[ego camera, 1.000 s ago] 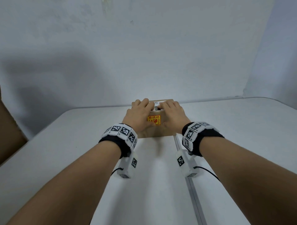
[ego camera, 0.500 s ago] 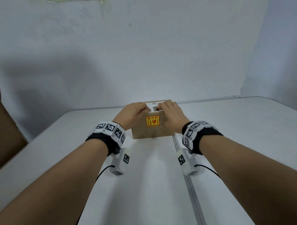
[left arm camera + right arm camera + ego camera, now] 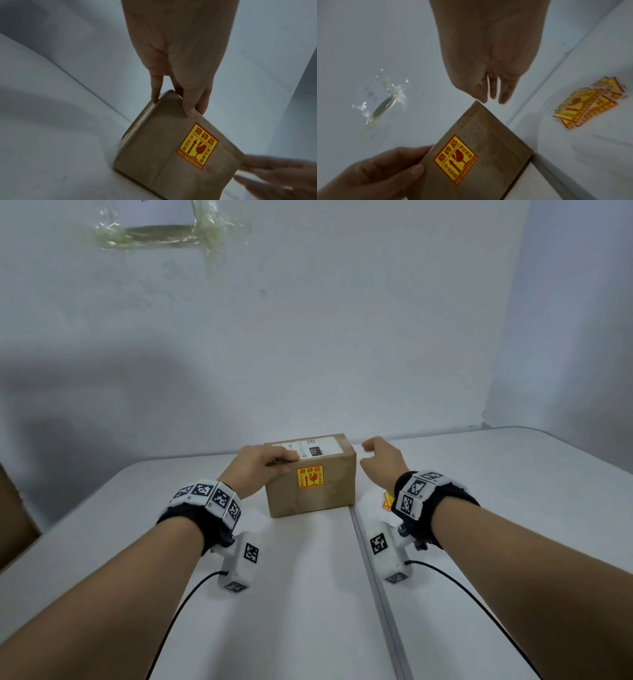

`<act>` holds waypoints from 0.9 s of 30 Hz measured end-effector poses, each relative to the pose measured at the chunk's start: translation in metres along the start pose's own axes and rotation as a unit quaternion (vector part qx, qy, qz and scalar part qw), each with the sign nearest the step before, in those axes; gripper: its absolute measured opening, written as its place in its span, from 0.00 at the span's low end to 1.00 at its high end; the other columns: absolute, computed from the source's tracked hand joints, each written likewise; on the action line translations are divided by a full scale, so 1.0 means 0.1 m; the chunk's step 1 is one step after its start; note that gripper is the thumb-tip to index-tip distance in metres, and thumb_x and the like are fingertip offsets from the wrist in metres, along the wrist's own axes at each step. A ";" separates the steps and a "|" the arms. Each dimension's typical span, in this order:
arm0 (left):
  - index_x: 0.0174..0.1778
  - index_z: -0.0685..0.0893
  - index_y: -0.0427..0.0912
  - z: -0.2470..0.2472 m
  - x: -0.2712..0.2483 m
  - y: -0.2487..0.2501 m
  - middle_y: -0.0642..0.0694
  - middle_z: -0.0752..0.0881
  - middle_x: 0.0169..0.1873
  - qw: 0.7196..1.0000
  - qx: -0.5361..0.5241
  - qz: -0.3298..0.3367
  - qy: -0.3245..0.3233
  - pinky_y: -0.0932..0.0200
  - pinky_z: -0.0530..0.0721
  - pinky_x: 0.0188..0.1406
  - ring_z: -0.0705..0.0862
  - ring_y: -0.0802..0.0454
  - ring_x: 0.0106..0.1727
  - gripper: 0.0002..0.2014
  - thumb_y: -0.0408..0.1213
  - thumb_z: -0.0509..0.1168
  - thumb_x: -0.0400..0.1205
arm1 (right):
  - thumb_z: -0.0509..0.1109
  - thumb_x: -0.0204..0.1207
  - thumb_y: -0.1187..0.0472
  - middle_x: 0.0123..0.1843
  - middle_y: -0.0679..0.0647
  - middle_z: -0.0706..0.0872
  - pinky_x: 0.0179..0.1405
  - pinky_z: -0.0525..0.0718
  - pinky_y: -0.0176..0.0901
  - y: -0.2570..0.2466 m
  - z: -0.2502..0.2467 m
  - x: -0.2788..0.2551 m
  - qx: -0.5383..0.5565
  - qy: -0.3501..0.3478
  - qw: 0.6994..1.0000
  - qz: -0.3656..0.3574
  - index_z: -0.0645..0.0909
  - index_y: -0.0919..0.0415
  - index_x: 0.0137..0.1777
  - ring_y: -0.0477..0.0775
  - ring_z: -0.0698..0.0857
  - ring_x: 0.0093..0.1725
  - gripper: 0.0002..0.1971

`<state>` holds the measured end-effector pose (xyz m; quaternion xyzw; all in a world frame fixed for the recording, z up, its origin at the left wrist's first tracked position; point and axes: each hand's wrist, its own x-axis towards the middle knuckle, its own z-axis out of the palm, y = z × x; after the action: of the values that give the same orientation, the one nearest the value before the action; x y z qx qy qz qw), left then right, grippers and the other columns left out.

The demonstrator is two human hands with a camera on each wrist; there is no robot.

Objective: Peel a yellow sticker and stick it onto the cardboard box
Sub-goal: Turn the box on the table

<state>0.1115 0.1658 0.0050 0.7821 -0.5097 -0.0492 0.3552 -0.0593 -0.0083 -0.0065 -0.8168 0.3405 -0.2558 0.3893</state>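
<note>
Sticker applied; task judged essentially complete.
Yellow sticker [image 3: 310,477] seated flat on near face of cardboard box [image 3: 329,494], at mid-counter [image 3: 308,594] near far wall. Left hand [image 3: 258,467] clamped on box's top left edge, thumb on near face, fingers over top. Right hand [image 3: 382,458] clear of box just to right, fingers relaxed, holding nothing. Spare stickers [image 3: 589,102] stacked on counter right of box. Remaining, as judged: release of left hand only.
</note>
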 end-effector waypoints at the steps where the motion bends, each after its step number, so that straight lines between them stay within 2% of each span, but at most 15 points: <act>1: 0.57 0.89 0.43 -0.01 0.01 0.02 0.47 0.88 0.60 1.000 -0.009 -0.004 0.019 0.79 0.74 0.60 0.82 0.56 0.62 0.12 0.30 0.68 0.79 | 0.62 0.77 0.67 0.70 0.58 0.81 0.69 0.76 0.47 0.01 0.01 0.00 -0.001 -0.028 0.999 0.032 0.76 0.64 0.70 0.58 0.78 0.70 0.20; 2: 0.55 0.89 0.42 -0.01 0.02 0.04 0.47 0.88 0.60 0.999 -0.005 -0.012 0.041 0.81 0.73 0.55 0.82 0.56 0.62 0.10 0.31 0.67 0.79 | 0.63 0.76 0.66 0.68 0.58 0.83 0.67 0.77 0.46 0.01 0.02 0.00 0.001 -0.046 0.998 0.047 0.79 0.63 0.68 0.58 0.80 0.68 0.19; 5: 0.56 0.87 0.44 -0.01 0.06 0.06 0.46 0.85 0.62 0.992 0.027 -0.069 0.100 0.66 0.72 0.55 0.81 0.48 0.65 0.11 0.39 0.68 0.79 | 0.62 0.75 0.65 0.66 0.57 0.84 0.63 0.77 0.45 -0.06 0.03 0.00 0.029 -0.055 0.997 0.052 0.79 0.59 0.67 0.57 0.81 0.67 0.20; 7: 0.59 0.82 0.43 0.00 0.11 0.03 0.42 0.84 0.61 0.982 -0.004 -0.143 0.126 0.55 0.78 0.58 0.81 0.44 0.61 0.16 0.44 0.69 0.78 | 0.61 0.75 0.67 0.67 0.57 0.84 0.62 0.76 0.42 -0.13 0.01 -0.01 0.059 -0.065 0.995 0.047 0.75 0.58 0.71 0.56 0.80 0.68 0.23; 9: 0.56 0.79 0.43 0.00 0.16 0.01 0.40 0.85 0.58 0.969 -0.052 -0.185 0.155 0.50 0.81 0.55 0.82 0.43 0.58 0.17 0.47 0.70 0.76 | 0.62 0.76 0.68 0.66 0.57 0.85 0.59 0.73 0.40 -0.21 -0.02 -0.04 0.085 -0.075 0.993 0.034 0.72 0.58 0.74 0.55 0.80 0.68 0.25; 12: 0.54 0.77 0.43 0.01 0.22 0.04 0.40 0.80 0.61 0.963 -0.089 -0.186 0.176 0.48 0.82 0.56 0.80 0.43 0.56 0.14 0.36 0.70 0.75 | 0.62 0.79 0.65 0.69 0.57 0.82 0.59 0.73 0.40 -0.26 -0.06 -0.02 0.103 -0.064 0.993 0.013 0.67 0.58 0.78 0.56 0.79 0.69 0.26; 15: 0.52 0.78 0.44 0.04 0.24 0.06 0.40 0.72 0.64 0.971 -0.079 -0.169 0.147 0.47 0.83 0.59 0.78 0.44 0.55 0.13 0.25 0.66 0.75 | 0.61 0.81 0.58 0.70 0.57 0.81 0.67 0.74 0.44 -0.25 -0.09 0.01 0.099 -0.039 0.994 0.012 0.65 0.56 0.79 0.57 0.79 0.69 0.26; 17: 0.48 0.83 0.44 0.07 0.26 0.05 0.39 0.74 0.65 0.978 -0.033 -0.146 0.146 0.47 0.81 0.64 0.79 0.42 0.61 0.11 0.25 0.63 0.76 | 0.61 0.81 0.57 0.70 0.58 0.81 0.72 0.76 0.49 -0.23 -0.07 0.03 0.100 -0.032 0.994 0.014 0.67 0.55 0.78 0.59 0.81 0.67 0.25; 19: 0.52 0.86 0.41 0.10 0.28 0.08 0.38 0.74 0.71 0.981 0.027 -0.120 0.149 0.50 0.73 0.74 0.74 0.42 0.73 0.11 0.30 0.61 0.79 | 0.61 0.81 0.55 0.70 0.58 0.81 0.73 0.76 0.52 -0.23 -0.04 0.06 0.094 -0.031 0.995 0.011 0.68 0.54 0.78 0.60 0.81 0.67 0.25; 21: 0.64 0.82 0.39 0.11 0.29 0.13 0.39 0.62 0.81 0.985 0.075 -0.120 0.096 0.54 0.62 0.78 0.64 0.43 0.81 0.16 0.36 0.60 0.81 | 0.61 0.81 0.54 0.70 0.58 0.81 0.73 0.76 0.53 -0.22 -0.02 0.08 0.083 -0.038 0.996 0.008 0.68 0.53 0.78 0.60 0.81 0.67 0.25; 23: 0.73 0.76 0.43 0.15 0.29 0.13 0.40 0.55 0.84 0.983 0.129 -0.129 0.003 0.54 0.59 0.79 0.60 0.42 0.83 0.23 0.45 0.61 0.83 | 0.61 0.81 0.53 0.71 0.58 0.81 0.74 0.75 0.53 -0.20 0.02 0.11 0.066 -0.056 0.996 0.012 0.67 0.53 0.78 0.60 0.81 0.68 0.26; 24: 0.75 0.74 0.44 0.18 0.28 0.12 0.40 0.56 0.83 0.979 0.152 -0.130 -0.036 0.53 0.60 0.79 0.62 0.41 0.83 0.25 0.49 0.60 0.83 | 0.61 0.80 0.52 0.71 0.58 0.81 0.75 0.75 0.54 -0.17 0.04 0.13 0.055 -0.066 0.996 0.015 0.66 0.53 0.79 0.60 0.80 0.69 0.26; 27: 0.73 0.75 0.45 0.24 0.29 0.04 0.41 0.74 0.72 0.974 0.184 -0.102 -0.082 0.51 0.71 0.71 0.74 0.40 0.74 0.30 0.60 0.58 0.80 | 0.62 0.80 0.49 0.73 0.59 0.80 0.74 0.75 0.54 -0.10 0.10 0.17 0.047 -0.071 0.996 0.032 0.68 0.55 0.78 0.61 0.81 0.69 0.27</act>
<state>0.1122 0.1283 -0.0024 0.8752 -0.4550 -0.0544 0.1552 -0.0375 -0.0121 -0.0019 -0.8021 0.3256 -0.2004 0.4587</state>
